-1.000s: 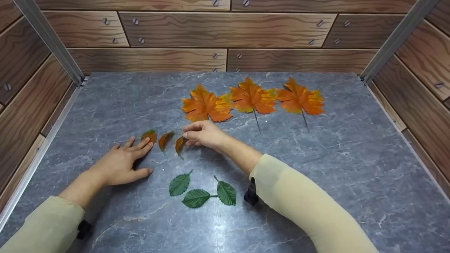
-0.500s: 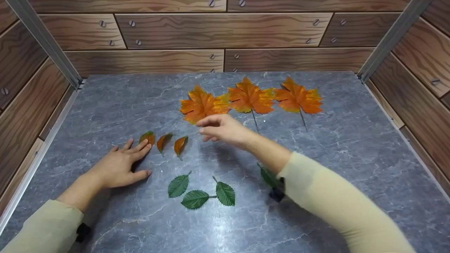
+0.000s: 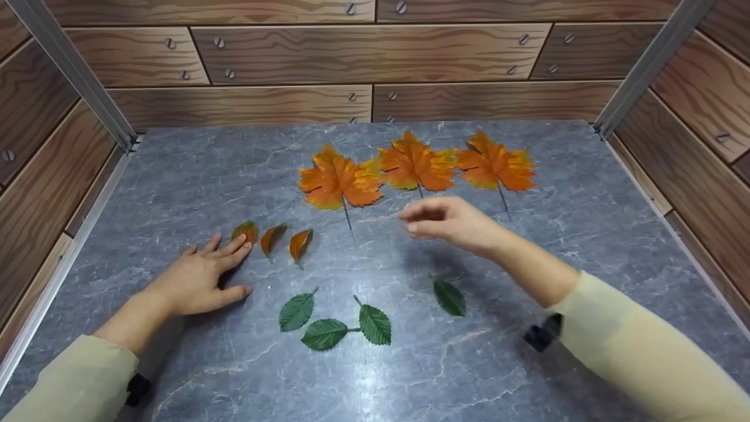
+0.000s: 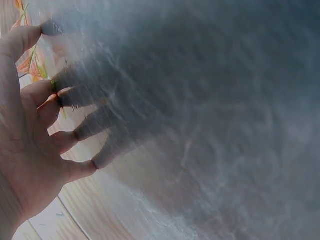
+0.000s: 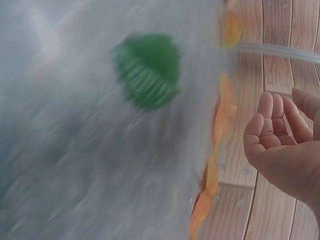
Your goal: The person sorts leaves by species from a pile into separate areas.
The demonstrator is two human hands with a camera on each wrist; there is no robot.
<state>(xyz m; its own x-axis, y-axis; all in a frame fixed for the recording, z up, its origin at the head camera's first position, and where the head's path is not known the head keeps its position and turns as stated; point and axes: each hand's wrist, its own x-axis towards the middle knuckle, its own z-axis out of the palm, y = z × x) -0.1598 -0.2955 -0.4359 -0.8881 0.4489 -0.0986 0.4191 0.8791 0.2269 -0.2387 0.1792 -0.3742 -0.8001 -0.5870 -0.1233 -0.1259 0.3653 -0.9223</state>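
My left hand (image 3: 196, 275) lies spread on the table, a fingertip touching the leftmost small brown-green leaf (image 3: 246, 232). To its right, a second small brown leaf (image 3: 272, 239) and a third (image 3: 300, 245) continue the row. In the left wrist view the fingers of the left hand (image 4: 35, 130) rest against the tabletop. Above the table, my right hand (image 3: 454, 225) hangs with loosely bent fingers and nothing in them. Below it lies a single green leaf (image 3: 449, 298), blurred in the right wrist view. The right hand (image 5: 287, 135) appears there with a curved, bare palm.
Three orange maple leaves (image 3: 341, 179) with stems lie in a row at the back. Several green leaves lie about, including one at front centre (image 3: 325, 334). Wood-patterned walls (image 3: 281, 53) and metal posts (image 3: 76, 70) bound the grey marbled table (image 3: 193, 170).
My right hand has left the third small brown leaf and moved right, uncovering the left maple leaf's stem and a green leaf. The left hand stays in place.
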